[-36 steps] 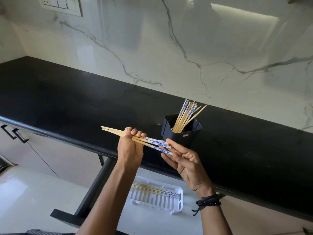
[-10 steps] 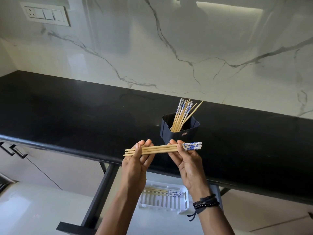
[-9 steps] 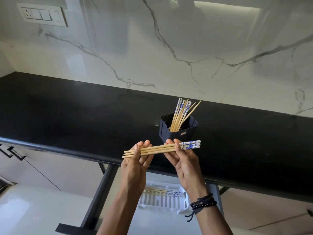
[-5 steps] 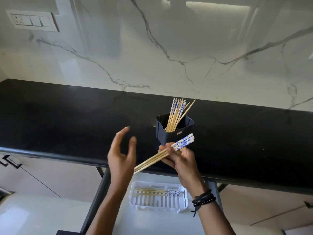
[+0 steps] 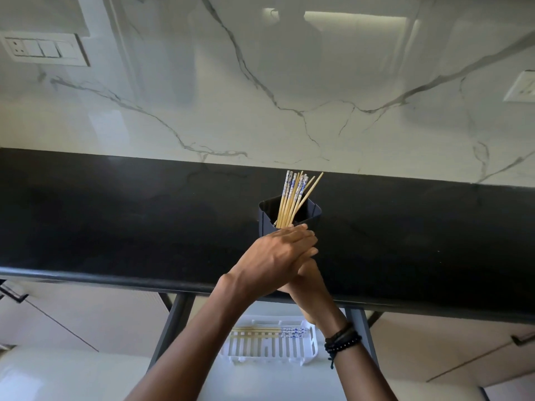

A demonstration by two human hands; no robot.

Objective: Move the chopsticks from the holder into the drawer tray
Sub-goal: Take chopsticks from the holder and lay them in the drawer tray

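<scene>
A black square holder stands on the dark counter with several chopsticks leaning in it, wooden with blue-and-white ends. Just in front of it my left hand lies flat across my right hand, fingers stretched toward the holder's front wall. My right hand is mostly covered, and no chopsticks show in either hand. Below the counter edge, a white slotted tray sits in the open drawer, with a few chopsticks lying along its far side.
The black counter runs the full width under a white marble wall. A switch plate is at the upper left. Dark drawer rails flank the tray. Cabinet handles show at the far left and right.
My left hand, open in the air half a second ago, has swung right and come down over my right hand. The chopsticks my right hand held no longer show.
</scene>
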